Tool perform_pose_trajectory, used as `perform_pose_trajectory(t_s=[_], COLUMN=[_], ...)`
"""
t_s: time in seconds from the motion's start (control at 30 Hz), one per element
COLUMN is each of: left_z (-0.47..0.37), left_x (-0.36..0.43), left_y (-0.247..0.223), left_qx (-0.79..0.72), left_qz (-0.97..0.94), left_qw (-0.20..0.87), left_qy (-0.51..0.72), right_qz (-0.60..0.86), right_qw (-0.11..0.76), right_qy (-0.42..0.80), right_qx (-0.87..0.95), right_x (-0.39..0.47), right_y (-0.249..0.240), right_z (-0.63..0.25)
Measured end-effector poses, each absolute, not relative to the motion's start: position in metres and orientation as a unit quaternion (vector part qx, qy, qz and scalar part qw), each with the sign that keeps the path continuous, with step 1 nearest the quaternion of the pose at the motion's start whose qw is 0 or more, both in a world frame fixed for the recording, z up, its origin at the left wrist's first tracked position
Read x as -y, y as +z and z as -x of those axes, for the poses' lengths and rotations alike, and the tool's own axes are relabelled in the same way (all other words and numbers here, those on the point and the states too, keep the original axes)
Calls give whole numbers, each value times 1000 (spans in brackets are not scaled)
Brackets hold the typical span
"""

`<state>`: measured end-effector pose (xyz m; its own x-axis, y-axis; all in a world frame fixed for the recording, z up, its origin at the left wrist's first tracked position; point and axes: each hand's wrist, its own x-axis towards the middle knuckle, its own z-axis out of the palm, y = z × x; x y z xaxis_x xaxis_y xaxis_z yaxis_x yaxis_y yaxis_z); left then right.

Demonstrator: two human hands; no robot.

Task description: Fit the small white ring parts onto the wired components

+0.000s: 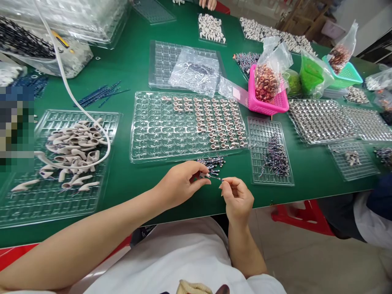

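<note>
Near the table's front edge, my left hand (183,181) pinches a small pale earbud shell (204,175), partly hidden by the fingers. My right hand (238,200) has thumb and forefinger closed on the end of a thin wired part (217,178) that reaches to the shell. Just beyond my fingers lies a small pile of dark wired parts (212,163). Behind it, a clear compartment tray (159,141) holds rows of pale shells on its right side. A smaller tray (257,171) to the right carries a heap of dark wired parts (276,154).
At left, a tray (82,204) bears loose pale shells under a curved white cable (65,81). A pink basket (268,107) with a bag of copper-coloured parts stands back right. Another person's hand (208,4) shows at the far edge. A red stool (306,216) is at right.
</note>
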<state>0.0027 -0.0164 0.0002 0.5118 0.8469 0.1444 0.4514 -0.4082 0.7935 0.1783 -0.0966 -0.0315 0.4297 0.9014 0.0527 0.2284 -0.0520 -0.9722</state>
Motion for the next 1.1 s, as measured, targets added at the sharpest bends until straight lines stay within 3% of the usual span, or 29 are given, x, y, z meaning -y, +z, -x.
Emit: perform_pose_trajectory(t_s=[1.1], left_z=[-5], left_x=[20], left_y=[-9], left_qx=[-316], left_qz=[-863], left_qw=[239], left_qy=[313], right_qz=[634], right_qw=[470], right_qy=[213], right_qx=[576], right_x=[95], right_y=[-30], right_z=[-177])
